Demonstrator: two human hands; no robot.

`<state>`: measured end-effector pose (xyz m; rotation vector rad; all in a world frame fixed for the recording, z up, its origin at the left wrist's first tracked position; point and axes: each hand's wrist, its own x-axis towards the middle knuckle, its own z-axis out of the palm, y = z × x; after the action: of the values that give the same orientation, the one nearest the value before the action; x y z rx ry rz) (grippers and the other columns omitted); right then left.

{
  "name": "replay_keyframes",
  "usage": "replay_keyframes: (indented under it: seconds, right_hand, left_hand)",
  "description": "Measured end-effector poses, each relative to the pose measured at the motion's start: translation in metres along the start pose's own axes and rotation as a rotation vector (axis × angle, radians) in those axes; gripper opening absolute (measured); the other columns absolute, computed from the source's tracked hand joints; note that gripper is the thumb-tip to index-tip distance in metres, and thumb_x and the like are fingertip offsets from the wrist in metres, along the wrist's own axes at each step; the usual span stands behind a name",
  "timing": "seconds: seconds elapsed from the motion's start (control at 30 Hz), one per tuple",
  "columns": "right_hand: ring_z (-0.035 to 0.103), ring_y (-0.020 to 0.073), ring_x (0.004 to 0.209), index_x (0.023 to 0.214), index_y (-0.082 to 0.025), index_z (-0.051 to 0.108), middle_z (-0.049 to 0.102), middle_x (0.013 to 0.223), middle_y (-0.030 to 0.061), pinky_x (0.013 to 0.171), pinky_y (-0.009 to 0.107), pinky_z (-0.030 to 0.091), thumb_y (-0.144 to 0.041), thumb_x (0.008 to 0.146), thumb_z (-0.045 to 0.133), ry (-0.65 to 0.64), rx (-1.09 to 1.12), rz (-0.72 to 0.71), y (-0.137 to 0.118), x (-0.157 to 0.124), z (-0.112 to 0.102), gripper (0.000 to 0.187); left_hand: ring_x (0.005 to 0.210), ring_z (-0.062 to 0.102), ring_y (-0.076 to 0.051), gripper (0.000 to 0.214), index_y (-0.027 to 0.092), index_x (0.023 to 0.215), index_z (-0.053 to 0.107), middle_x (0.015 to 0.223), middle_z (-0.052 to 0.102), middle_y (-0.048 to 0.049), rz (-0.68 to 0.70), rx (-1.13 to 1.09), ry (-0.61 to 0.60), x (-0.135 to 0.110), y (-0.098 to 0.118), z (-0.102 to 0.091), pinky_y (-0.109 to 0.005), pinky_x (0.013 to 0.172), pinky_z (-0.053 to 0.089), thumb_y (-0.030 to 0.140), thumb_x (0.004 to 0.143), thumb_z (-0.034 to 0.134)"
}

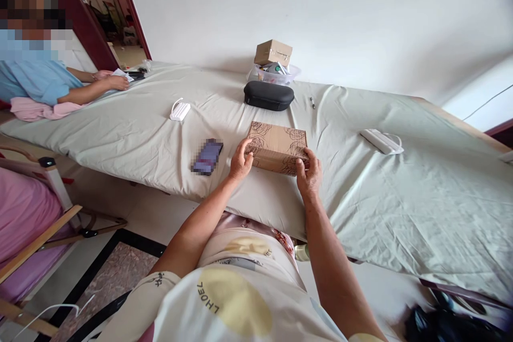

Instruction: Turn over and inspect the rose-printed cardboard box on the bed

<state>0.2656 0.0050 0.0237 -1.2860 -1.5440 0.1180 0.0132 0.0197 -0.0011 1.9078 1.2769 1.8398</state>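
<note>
A brown cardboard box (276,145) printed with rose outlines lies on the cloth-covered table (401,197) near its front edge. My left hand (240,161) grips the box's near left corner, thumb on top. At the near right corner, my right hand (308,173) closes over the edge with the fingers curled round it. Both hands hold the box where it rests on the cloth.
A phone (207,156) lies left of the box. Behind it sit a black case (268,95), a clear tub (276,73) with a small carton (273,52) on top, and two white packs (180,111) (381,141). Another person's arm (94,88) rests at the far left. A wooden chair (36,240) stands left.
</note>
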Motion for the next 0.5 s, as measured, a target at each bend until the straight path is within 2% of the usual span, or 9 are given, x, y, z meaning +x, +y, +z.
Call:
replay_keyframes:
  seconds: [0.2,0.5]
  right_hand:
    - [0.060,0.0225,0.085,0.138,-0.024,0.065,0.063,0.099,0.0073,0.089,0.045,0.055,-0.062,0.097,0.052,0.026,-0.004,0.001,-0.0008,0.0005,0.0021,0.057]
    - [0.061,0.0220,0.085,0.137,-0.023,0.066,0.064,0.101,0.0083,0.087,0.043,0.057,-0.061,0.096,0.054,0.032,0.024,0.013,-0.0019,-0.0001,0.0028,0.056]
  left_hand:
    - [0.138,0.061,-0.025,0.040,0.022,0.143,0.052,0.143,0.065,-0.0141,0.013,0.026,0.013,-0.0003,-0.0009,-0.0001,-0.045,0.121,0.047,0.031,0.104,0.049]
    - [0.137,0.061,-0.025,0.040,0.022,0.142,0.053,0.143,0.066,-0.0142,0.009,0.010,0.036,-0.0008,-0.0005,0.0003,-0.046,0.121,0.047,0.032,0.103,0.050]
